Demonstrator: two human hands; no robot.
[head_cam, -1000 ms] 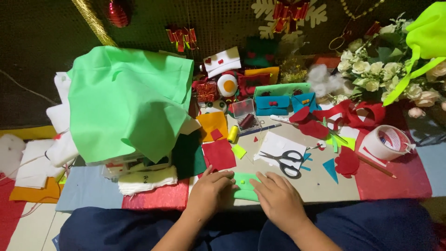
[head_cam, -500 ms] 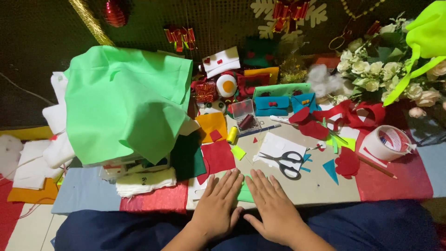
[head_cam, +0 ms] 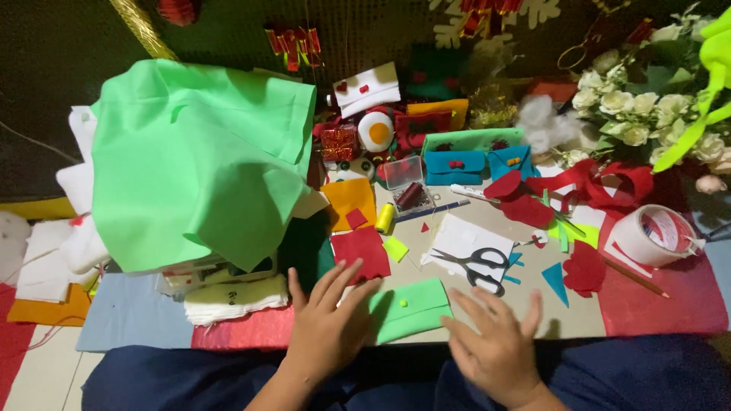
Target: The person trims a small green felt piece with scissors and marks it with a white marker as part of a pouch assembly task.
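From my remote seat I look straight down on a crowded craft board. My left hand (head_cam: 327, 331) lies flat with fingers spread wide, palm down, holding nothing; its fingertips sit at the left edge of a small green felt pouch (head_cam: 410, 308). My right hand (head_cam: 499, 346) is likewise spread and empty, palm down, at about four o'clock from the pouch, just beside its lower right corner. I judge the two palms flank the piece this way so that it lies flat and square between them.

The pouch sits at six o'clock on the board, near my lap. It looks like a folded envelope of bright green felt, with a flap across the top and a tiny yellow dot (head_cam: 403, 303) on its front. Its edges look clean and its surface smooth.

At one o'clock from the pouch lie black-handled scissors (head_cam: 478, 265) on a white scrap, within reach of the right hand. At eleven o'clock rests a red felt square (head_cam: 359, 251), and above that an orange sheet (head_cam: 349, 199) with a yellow thread spool (head_cam: 385, 218) beside it. A big sheet of light green fabric (head_cam: 194, 156) is heaped at ten o'clock. Two blue felt pouches (head_cam: 476, 164) stand at twelve, and a roll of tape (head_cam: 653, 236) lies far off at three o'clock.
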